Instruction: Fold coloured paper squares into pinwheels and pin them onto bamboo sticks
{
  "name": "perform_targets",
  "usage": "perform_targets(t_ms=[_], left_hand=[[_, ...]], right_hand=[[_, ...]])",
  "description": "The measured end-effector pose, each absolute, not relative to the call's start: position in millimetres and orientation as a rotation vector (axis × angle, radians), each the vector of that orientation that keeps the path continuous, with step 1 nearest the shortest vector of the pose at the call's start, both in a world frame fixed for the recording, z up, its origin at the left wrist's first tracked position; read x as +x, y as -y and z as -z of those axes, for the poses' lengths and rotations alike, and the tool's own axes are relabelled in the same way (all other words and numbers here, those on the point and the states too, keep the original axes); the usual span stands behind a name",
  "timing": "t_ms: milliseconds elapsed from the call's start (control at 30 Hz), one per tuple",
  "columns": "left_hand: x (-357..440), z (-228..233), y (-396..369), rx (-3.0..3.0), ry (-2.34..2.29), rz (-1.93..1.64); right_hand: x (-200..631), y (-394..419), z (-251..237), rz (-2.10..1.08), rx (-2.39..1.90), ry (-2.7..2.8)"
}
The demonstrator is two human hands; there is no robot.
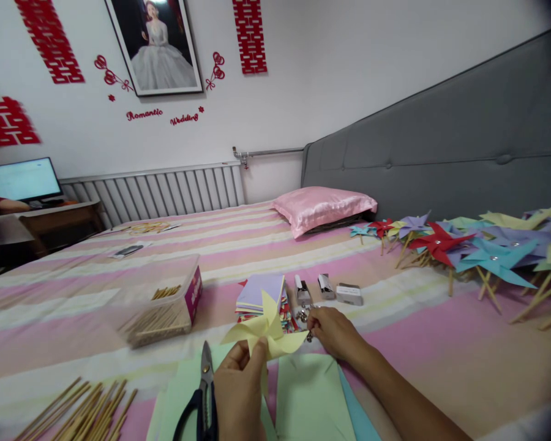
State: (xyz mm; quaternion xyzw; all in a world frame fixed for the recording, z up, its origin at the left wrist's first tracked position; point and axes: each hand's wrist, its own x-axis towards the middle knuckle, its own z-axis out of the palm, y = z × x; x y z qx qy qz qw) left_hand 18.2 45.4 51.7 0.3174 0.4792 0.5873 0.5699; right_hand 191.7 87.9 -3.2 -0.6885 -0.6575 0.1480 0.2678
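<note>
The yellow pinwheel is held above the pale green sheets by the left hand, its fingers clamped on the center, thumb on the near face. The fingers of the right hand are drawn together beside small metal pieces; whether one is gripped cannot be told. Scissors are noted beside the left hand. A paper stack is seen beyond the pinwheel, and loose sticks are laid on the bed at near left.
</note>
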Motion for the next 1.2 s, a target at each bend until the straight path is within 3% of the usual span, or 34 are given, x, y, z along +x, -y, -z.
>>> perform_targets(t_ms=[1200], left_hand=[[17,-48,-46,0.769,-1.124,-1.37]], right_hand=[[194,-98,7,-0.585,-1.707,1.464]])
